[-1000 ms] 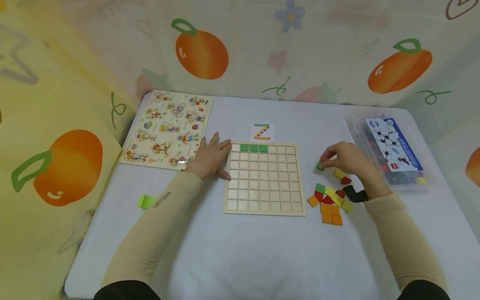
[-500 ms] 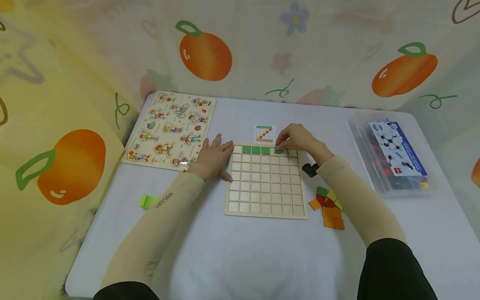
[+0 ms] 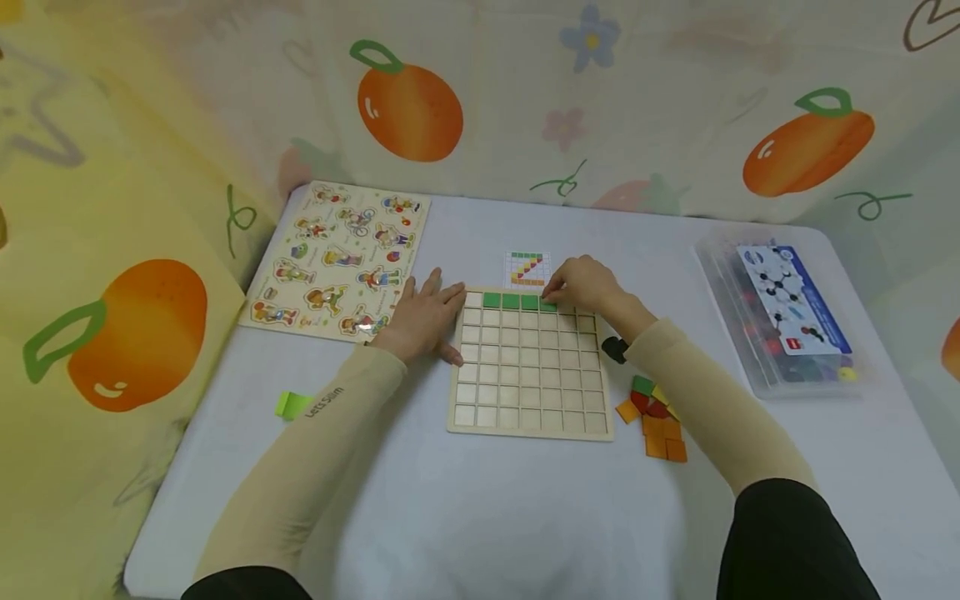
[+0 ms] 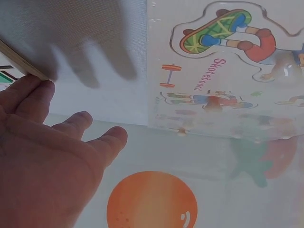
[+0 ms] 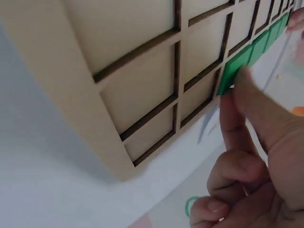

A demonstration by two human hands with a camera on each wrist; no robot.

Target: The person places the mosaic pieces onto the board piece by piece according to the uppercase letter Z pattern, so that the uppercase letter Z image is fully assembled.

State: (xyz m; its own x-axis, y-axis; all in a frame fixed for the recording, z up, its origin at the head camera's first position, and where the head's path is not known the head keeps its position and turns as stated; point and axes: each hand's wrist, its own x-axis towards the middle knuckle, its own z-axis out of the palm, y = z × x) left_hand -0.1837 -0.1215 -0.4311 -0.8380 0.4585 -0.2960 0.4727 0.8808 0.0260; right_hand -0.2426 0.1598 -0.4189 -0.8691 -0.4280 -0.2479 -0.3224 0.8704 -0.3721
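Note:
A wooden grid board (image 3: pixel 531 435) lies flat on the table, with three green square tiles (image 3: pixel 510 302) side by side in its far row. At the right end of these, my right hand (image 3: pixel 587 285) pinches another green tile (image 5: pixel 235 69) between thumb and finger, low over the board's far edge. The right wrist view shows that tile lined up with the green ones beyond it. My left hand (image 3: pixel 422 321) rests with spread fingers against the board's left side; in the left wrist view, fingertips (image 4: pixel 43 89) meet the board's edge.
Behind the board lies a small pattern card (image 3: pixel 527 270). Orange tiles (image 3: pixel 664 437), red, yellow and green pieces are heaped right of it, partly under the sleeve. A picture puzzle (image 3: pixel 337 258) lies back left, a clear plastic box (image 3: pixel 780 379) back right, light-green pieces (image 3: pixel 292 405) left.
My right hand has carried a green tile from beside the loose pieces to the board's far row, then shifted it slightly left against the others. The left hand keeps its place.

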